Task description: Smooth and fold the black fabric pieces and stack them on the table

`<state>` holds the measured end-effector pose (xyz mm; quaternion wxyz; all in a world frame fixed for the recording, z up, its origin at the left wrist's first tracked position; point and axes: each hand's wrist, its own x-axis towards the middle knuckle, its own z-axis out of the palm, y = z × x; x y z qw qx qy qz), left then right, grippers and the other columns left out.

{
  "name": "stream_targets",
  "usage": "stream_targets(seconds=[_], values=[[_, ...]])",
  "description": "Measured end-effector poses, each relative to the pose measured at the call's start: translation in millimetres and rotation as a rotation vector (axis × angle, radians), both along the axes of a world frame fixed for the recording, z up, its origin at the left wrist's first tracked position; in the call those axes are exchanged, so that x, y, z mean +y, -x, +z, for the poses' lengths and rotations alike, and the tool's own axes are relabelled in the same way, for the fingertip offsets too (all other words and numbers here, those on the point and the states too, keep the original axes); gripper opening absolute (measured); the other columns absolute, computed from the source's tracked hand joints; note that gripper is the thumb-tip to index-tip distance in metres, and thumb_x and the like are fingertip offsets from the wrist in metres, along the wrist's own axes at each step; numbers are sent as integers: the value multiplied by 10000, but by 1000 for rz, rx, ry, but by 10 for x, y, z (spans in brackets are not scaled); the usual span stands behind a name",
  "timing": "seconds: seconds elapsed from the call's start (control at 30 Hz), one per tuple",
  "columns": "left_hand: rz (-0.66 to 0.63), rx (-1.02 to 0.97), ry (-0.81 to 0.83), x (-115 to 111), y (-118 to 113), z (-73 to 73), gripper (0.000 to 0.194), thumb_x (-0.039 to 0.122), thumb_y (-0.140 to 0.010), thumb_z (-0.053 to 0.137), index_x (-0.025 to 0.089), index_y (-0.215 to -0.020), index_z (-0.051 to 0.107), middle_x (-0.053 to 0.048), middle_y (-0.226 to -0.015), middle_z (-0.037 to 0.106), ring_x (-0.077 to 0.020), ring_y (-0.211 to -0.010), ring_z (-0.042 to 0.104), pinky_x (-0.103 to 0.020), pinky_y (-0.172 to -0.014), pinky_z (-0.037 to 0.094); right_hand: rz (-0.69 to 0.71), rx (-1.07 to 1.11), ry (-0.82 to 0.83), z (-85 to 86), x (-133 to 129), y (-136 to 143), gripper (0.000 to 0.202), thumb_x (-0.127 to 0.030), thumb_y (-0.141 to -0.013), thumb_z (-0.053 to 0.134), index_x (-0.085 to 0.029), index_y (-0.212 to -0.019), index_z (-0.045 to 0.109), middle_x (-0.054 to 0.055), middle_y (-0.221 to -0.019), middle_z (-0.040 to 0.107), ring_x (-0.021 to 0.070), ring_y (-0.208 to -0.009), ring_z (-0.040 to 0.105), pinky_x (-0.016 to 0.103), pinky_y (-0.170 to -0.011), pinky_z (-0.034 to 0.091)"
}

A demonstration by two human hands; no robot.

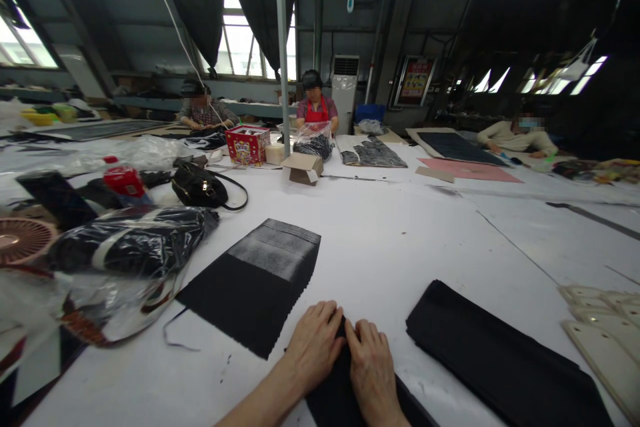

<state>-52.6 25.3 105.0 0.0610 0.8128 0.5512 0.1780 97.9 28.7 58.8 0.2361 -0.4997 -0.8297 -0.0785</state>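
Both my hands rest on a strip of black fabric (333,390) at the near edge of the white table. My left hand (315,340) bends its fingers over the strip's far end from the left. Close beside it, my right hand (371,367) has its fingers curled on the same end from the right. The fingertips nearly meet, and the cloth between them is mostly hidden. Left of my hands lies a flat stack of black fabric pieces (240,300) with a greyish patch on its far half. To the right is a folded stack of black fabric (500,353).
Plastic-wrapped black goods (135,240), a red bottle (125,180) and a black handbag (200,185) crowd the left. A cardboard box (303,168) stands near a pole (283,47). Beige panels (605,347) lie at far right. Several people work across the table.
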Motion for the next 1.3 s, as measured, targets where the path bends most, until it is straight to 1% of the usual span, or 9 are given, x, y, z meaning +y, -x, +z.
stream_targets(seconds=[0.1,0.2,0.43,0.7,0.83,0.93,1.03,1.17,1.3], values=[[-42,2,-68,32,57,63,447,115,-884,445,210,-1321,450,-78,-1331,491,-255,-1247,407,-413,-1058,316,-12,11,-12,9,40,83,394,-26,-851,435,-223,-1169,560,54,-872,537,220,-806,496,358,-698,373],[-78,26,-56,46,109,52,415,59,-877,400,201,-1252,509,-72,-1244,559,-231,-1236,432,-390,-1065,308,-8,61,-2,19,82,136,392,-22,-853,418,-234,-1144,573,49,-861,528,207,-802,501,334,-687,380],[-127,160,-89,66,159,7,384,134,-893,458,206,-1269,495,-52,-1197,565,-226,-1209,438,-398,-1133,188,56,115,48,-32,53,14,421,-2,-850,406,-184,-1200,552,59,-892,519,200,-813,498,329,-723,405],[-225,294,-95,91,153,60,394,213,-888,491,176,-1280,498,-84,-1247,530,-240,-1260,378,-399,-1135,155,68,162,22,-93,-57,-145,430,2,-855,387,-208,-1192,553,61,-903,517,201,-822,503,337,-736,414],[-253,326,-52,85,139,65,473,218,-856,518,144,-1320,461,-98,-1268,525,-249,-1268,369,-391,-1137,146,75,164,29,-113,-110,-222,429,3,-856,385,-204,-1197,544,65,-912,518,205,-831,504,341,-727,415],[-236,313,-36,51,127,77,535,210,-846,536,206,-1366,412,-78,-1302,501,-244,-1264,375,-409,-1140,144,73,168,37,-122,-150,-277,421,-2,-856,394,-208,-1191,544,62,-903,517,207,-830,506,340,-720,414],[-249,338,-37,26,100,104,513,201,-857,538,244,-1355,424,-70,-1295,498,-245,-1272,372,-427,-1143,142,70,168,34,-109,-200,-329,412,0,-852,402,-204,-1178,548,61,-896,517,209,-837,507,338,-719,410],[-306,391,-64,31,23,121,444,189,-905,473,174,-1347,436,-94,-1280,510,-249,-1287,365,-411,-1148,146,49,163,31,-59,-277,-390,370,-1,-856,413,-186,-1140,560,59,-884,519,208,-829,497,343,-722,404],[-311,418,-43,17,-59,56,455,169,-907,447,103,-1356,425,-121,-1274,526,-239,-1267,406,-370,-1142,179,44,174,45,-32,-343,-455,339,-10,-865,423,-188,-1109,575,55,-886,520,201,-819,490,338,-716,400]])
